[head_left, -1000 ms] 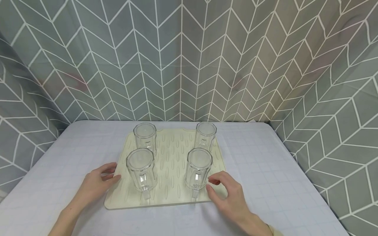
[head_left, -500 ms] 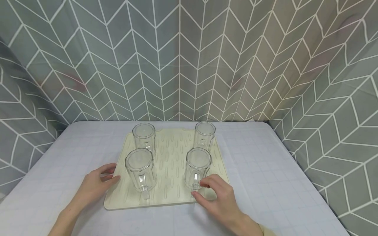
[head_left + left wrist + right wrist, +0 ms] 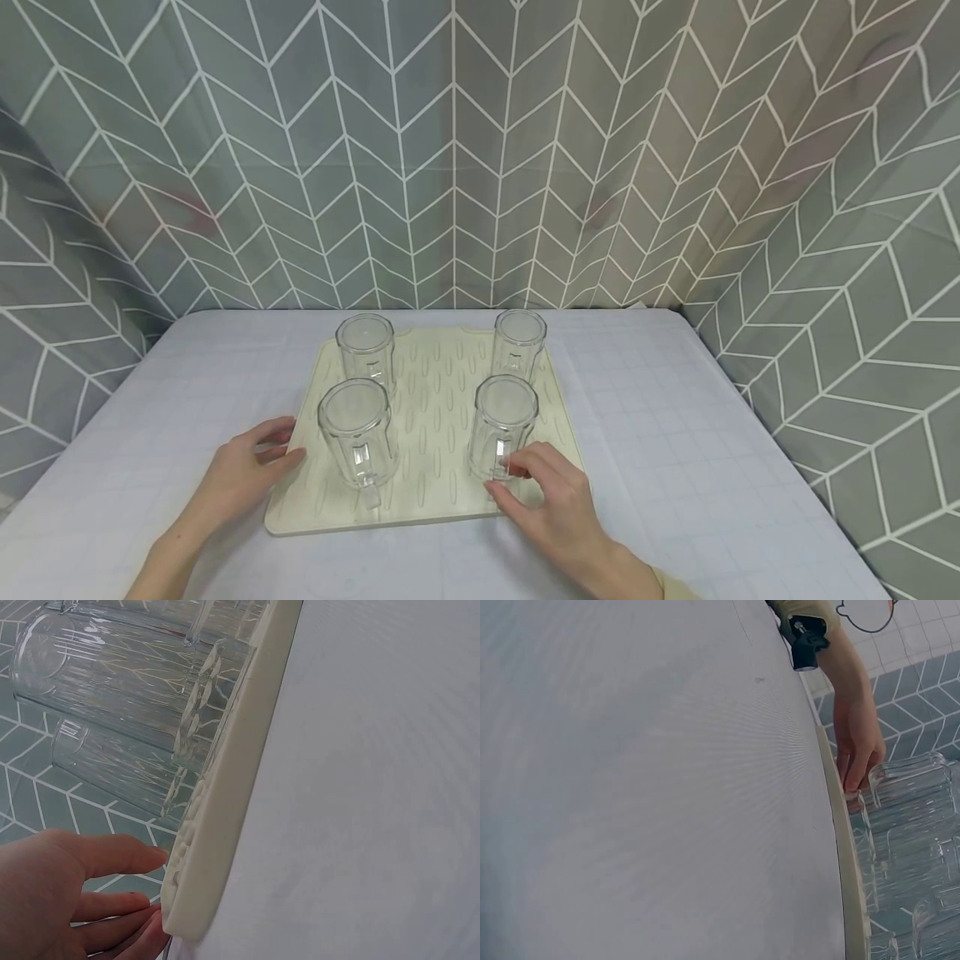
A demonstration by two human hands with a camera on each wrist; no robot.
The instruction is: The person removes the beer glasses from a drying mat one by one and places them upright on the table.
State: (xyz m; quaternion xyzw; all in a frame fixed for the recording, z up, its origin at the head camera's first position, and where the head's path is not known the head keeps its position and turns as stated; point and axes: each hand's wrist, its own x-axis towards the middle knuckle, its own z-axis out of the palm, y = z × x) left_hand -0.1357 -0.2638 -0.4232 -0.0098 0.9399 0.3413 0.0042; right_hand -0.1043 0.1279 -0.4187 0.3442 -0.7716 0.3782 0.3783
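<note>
Several clear glass mugs stand, apparently upside down, on a cream drying mat (image 3: 431, 408) in the head view. My right hand (image 3: 557, 510) pinches the handle of the front right mug (image 3: 506, 404) between thumb and fingers, hiding most of that handle. At the mat's left edge, my left hand (image 3: 238, 475) holds on, its thumb over the top; the left wrist view shows its fingertips (image 3: 159, 856) against the edge by the corner. The front left mug (image 3: 356, 417) has its handle facing me. The right wrist view shows the left hand (image 3: 859, 742), not the right.
Two more mugs, a back left mug (image 3: 366, 337) and a back right mug (image 3: 520, 333), stand behind. A white cloth (image 3: 675, 467) covers the table. Grey patterned curtains (image 3: 450, 150) enclose its back and sides.
My right hand has moved left from beside the front right mug and taken its handle. The left hand and the mat look unmoved.
</note>
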